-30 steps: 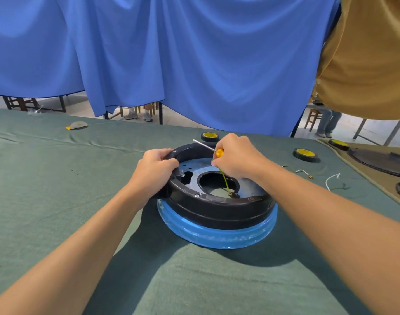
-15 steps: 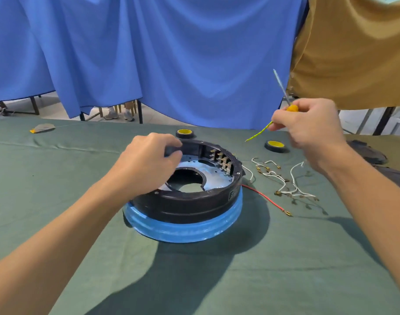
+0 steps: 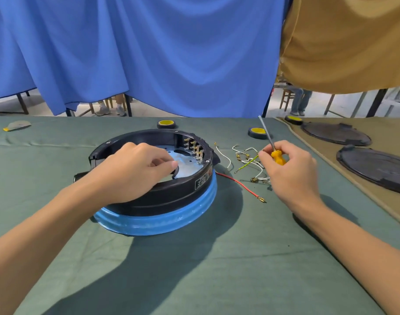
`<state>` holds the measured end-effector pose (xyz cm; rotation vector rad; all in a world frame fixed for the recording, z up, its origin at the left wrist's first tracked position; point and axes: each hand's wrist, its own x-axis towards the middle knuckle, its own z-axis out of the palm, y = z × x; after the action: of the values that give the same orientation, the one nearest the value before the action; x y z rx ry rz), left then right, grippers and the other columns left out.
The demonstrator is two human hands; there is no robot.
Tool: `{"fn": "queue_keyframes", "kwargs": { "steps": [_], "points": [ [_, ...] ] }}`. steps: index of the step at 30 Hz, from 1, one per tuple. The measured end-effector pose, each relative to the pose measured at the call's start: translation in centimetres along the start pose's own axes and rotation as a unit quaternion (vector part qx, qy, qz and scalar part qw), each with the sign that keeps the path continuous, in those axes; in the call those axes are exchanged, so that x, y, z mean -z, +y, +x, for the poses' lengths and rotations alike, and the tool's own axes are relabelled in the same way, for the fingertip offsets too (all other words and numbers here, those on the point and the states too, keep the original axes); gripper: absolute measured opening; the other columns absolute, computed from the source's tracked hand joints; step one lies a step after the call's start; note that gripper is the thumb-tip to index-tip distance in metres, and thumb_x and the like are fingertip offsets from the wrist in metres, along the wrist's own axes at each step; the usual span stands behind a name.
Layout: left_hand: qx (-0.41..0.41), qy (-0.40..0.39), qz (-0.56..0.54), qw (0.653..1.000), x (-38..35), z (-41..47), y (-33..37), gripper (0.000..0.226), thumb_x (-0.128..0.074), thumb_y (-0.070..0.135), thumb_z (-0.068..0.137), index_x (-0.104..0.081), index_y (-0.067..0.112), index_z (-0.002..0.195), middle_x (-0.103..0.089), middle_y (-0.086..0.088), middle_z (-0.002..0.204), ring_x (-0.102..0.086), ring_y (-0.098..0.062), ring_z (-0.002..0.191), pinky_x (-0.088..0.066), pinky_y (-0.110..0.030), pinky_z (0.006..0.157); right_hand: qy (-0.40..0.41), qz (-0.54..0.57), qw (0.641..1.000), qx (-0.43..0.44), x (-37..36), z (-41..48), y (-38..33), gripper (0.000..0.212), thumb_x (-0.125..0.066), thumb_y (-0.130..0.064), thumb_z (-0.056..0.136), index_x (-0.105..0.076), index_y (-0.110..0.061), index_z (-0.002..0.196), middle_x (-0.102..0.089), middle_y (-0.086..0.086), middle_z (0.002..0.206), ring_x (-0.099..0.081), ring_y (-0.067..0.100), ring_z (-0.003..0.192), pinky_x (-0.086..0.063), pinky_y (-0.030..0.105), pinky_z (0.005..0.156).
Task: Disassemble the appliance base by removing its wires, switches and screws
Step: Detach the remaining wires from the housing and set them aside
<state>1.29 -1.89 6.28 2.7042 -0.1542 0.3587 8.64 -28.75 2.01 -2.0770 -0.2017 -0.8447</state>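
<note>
The round appliance base, black on top with a blue lower ring, lies on the green table cloth. Brass switch terminals line its inner right wall. My left hand grips the near rim, thumb inside over the metal plate. My right hand holds a yellow-handled screwdriver, shaft pointing up and away, low over a heap of loose white wires. A yellow-green wire lies across that heap by my fingertips. A red wire trails from the base to the right.
Two rolls of black and yellow tape sit behind the base. Two dark round lids lie on a tan cloth at right, with a third tape roll. A blue curtain hangs behind the table.
My right hand came down from shoulder height to the wire heap with the screwdriver; the yellow-green wire it lifted out of the base now lies on the heap. My left hand stays on the rim.
</note>
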Motion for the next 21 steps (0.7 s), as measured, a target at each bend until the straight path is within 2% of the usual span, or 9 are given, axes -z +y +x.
{"fn": "queue_keyframes", "kwargs": {
  "steps": [2,5,7,11,16,21],
  "points": [
    [0.003,-0.003,0.002,1.0,0.0,0.1,-0.2,0.028,-0.045,0.056,0.089,-0.069,0.043,0.088,-0.065,0.013,0.068,-0.056,-0.011,0.065,-0.05,-0.036,0.071,-0.005,-0.025,0.999,0.021,-0.2,-0.6,0.0,0.006,-0.068,-0.017,0.084,-0.068,-0.013,0.08,-0.062,0.0,0.075,-0.052,0.018,0.07,-0.034,0.026,0.066],
    [0.001,-0.011,0.005,1.0,0.0,0.1,-0.3,0.027,-0.045,0.056,0.09,-0.068,0.043,0.088,-0.063,0.012,0.065,-0.05,-0.008,0.058,-0.046,-0.032,0.064,-0.027,-0.091,0.995,0.041,-0.2,-1.2,0.2,0.004,-0.066,-0.015,0.084,-0.066,-0.012,0.081,-0.061,0.003,0.086,-0.054,0.022,0.079,-0.033,0.028,0.068],
    [0.0,-0.013,0.006,1.0,0.0,0.0,-0.3,0.026,-0.044,0.055,0.091,-0.068,0.044,0.086,-0.061,0.014,0.064,-0.048,-0.007,0.056,-0.043,-0.031,0.061,-0.045,-0.152,0.987,0.033,0.0,-1.5,0.3,0.005,-0.064,-0.019,0.083,-0.063,-0.014,0.082,-0.056,0.002,0.088,-0.052,0.024,0.08,-0.036,0.03,0.066],
    [-0.001,-0.014,0.014,1.0,0.0,0.1,-0.4,0.025,-0.044,0.053,0.093,-0.065,0.045,0.082,-0.058,0.026,0.063,-0.047,-0.007,0.054,-0.037,-0.029,0.056,-0.131,-0.25,0.959,0.013,0.3,-2.2,0.2,0.013,-0.059,-0.027,0.085,-0.062,-0.015,0.083,-0.048,0.0,0.09,-0.054,0.031,0.084,-0.045,0.035,0.068],
    [-0.012,-0.019,0.015,1.0,-0.1,0.2,-0.6,0.025,-0.044,0.051,0.095,-0.065,0.043,0.084,-0.057,0.021,0.061,-0.045,-0.009,0.051,-0.035,-0.028,0.054,-0.16,-0.271,0.949,0.01,0.3,-2.4,-0.1,0.014,-0.057,-0.031,0.085,-0.062,-0.019,0.085,-0.048,0.001,0.091,-0.055,0.031,0.087,-0.042,0.033,0.067],
    [-0.012,-0.02,0.018,1.0,-0.1,0.1,-0.5,0.025,-0.043,0.05,0.096,-0.065,0.043,0.087,-0.057,0.028,0.062,-0.048,-0.008,0.057,-0.033,-0.03,0.056,-0.191,-0.283,0.94,0.012,0.6,-2.2,-0.2,0.013,-0.055,-0.033,0.084,-0.063,-0.024,0.087,-0.048,0.0,0.091,-0.055,0.03,0.089,-0.04,0.033,0.068]
  ]
}}
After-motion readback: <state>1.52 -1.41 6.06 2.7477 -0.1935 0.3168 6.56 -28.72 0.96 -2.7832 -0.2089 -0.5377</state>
